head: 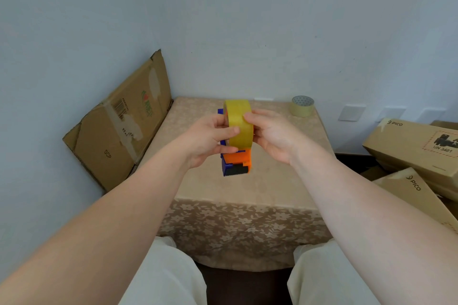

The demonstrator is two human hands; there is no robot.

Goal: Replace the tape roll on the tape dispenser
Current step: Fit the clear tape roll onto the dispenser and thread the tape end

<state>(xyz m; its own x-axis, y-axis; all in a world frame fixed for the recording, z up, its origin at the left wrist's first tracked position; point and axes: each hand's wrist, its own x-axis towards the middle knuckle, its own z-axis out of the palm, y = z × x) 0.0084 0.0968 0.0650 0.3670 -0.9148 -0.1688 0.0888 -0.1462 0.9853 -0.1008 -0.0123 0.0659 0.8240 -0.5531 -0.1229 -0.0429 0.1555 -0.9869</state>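
The one view looks from the person's head, above the near edge of the table (285,156), facing forward and down across it. Its wide lens takes in the whole tabletop, with the wall (247,32) behind the table, cardboard (119,126) left of it and boxes (416,146) right of it. The knees (168,275) show below the table's near edge. Over the table's middle, at arm's length from the lens, the left hand (205,138) and right hand (275,136) grip the dispenser (236,158).
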